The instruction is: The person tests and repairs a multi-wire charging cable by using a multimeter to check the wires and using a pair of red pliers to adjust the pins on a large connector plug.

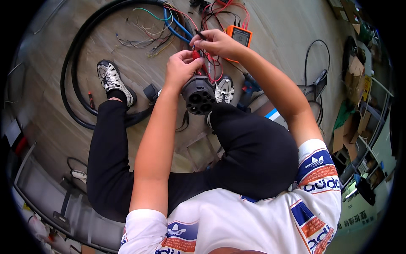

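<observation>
- Thick black cable (67, 70) looped on the floor around your left shoe (114, 80).
- Your right hand (213, 43) hung just above your left hand (182, 70).
- Black round plug (198, 97) sat just below your left hand, holes facing you.
- Orange meter (239, 40) lay beyond your right wrist.
- Red clip (196, 55): your left fingers clamped it.
- Black piece (200, 34): your right fingers pinched it, type unclear.

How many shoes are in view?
2: the left shoe, inside the loop of black cable; and the right shoe, beside the black connector, partly hidden by the bent knee.
</observation>
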A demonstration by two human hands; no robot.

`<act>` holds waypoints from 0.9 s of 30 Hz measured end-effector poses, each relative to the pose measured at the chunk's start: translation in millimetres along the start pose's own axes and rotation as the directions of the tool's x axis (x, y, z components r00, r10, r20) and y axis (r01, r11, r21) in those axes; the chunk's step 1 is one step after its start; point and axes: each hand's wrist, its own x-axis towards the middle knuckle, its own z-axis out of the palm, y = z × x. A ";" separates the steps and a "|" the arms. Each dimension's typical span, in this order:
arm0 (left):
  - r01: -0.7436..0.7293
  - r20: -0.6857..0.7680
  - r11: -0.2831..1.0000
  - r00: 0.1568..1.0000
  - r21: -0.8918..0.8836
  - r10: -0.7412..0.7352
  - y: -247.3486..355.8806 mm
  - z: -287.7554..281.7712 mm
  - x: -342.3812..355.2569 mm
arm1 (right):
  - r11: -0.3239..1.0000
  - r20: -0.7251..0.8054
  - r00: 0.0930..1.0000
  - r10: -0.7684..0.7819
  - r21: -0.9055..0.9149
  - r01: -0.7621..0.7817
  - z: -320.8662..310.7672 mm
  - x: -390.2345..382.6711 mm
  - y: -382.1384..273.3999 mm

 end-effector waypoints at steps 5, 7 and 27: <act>-0.048 0.001 0.951 0.999 0.306 0.050 8.6 -2.0 4.7 | 0.905 -0.070 0.992 0.107 0.421 -0.068 6.8 6.1 25.1; -0.133 0.012 0.848 0.989 0.513 0.148 13.2 -1.8 3.8 | 0.860 -0.040 0.991 0.128 0.502 -0.091 6.9 -0.3 23.5; 0.051 0.057 0.741 0.991 0.670 -0.120 27.1 4.2 18.6 | 0.841 -0.356 0.916 0.183 0.540 0.042 31.1 19.9 21.2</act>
